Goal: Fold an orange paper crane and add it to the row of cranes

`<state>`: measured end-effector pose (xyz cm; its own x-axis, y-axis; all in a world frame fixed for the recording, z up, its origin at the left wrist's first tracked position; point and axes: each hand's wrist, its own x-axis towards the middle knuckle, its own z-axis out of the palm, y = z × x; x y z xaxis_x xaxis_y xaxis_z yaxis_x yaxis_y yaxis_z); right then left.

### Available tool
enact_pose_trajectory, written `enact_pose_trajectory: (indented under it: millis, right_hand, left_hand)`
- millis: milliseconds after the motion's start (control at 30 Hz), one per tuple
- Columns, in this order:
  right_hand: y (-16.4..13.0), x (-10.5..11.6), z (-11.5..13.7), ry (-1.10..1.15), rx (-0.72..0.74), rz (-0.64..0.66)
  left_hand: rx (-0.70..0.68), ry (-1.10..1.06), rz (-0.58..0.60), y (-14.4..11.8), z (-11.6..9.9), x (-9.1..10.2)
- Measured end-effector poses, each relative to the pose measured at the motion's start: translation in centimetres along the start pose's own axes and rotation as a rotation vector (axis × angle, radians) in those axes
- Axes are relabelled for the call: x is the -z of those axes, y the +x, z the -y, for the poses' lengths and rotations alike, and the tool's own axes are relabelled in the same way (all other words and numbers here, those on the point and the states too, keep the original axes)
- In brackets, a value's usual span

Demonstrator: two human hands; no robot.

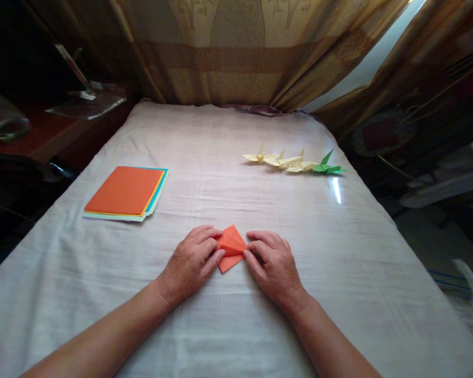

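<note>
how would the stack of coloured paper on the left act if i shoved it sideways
The paper stack may fan apart, since its sheets look loose and already sit offset. It probably won't roll or tip, lying flat and low on the cloth. Corners might bend easily, as the sheets look thin.

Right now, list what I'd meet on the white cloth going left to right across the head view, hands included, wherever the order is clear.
Stack of coloured paper → left hand → folded orange paper → right hand → green paper bird.
</note>
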<state>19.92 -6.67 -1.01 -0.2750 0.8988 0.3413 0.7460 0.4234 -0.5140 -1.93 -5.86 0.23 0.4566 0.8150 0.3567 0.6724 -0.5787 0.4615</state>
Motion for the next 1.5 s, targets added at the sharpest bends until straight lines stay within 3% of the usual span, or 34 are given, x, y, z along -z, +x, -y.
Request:
enact_pose_trajectory:
  millis: [600, 700, 933, 1500]
  right_hand:
    - [0.05, -0.16, 0.36, -0.05, -0.037, -0.032]
    - [0.05, -0.28, 0.32, -0.049, -0.033, -0.038]
    - [0.15, -0.36, 0.43, -0.062, -0.039, -0.052]
    - [0.16, -0.44, 0.81, -0.076, -0.091, -0.019]
  left_hand:
    - [0.052, 0.04, -0.02, -0.2, 0.1, -0.39]
    - [0.014, 0.044, -0.026, -0.18, 0.18, -0.3]
    - [-0.222, 0.137, 0.006, -0.2, -0.02, -0.23]
    - [-0.19, 0.225, 0.08, -0.4, -0.28, -0.14]
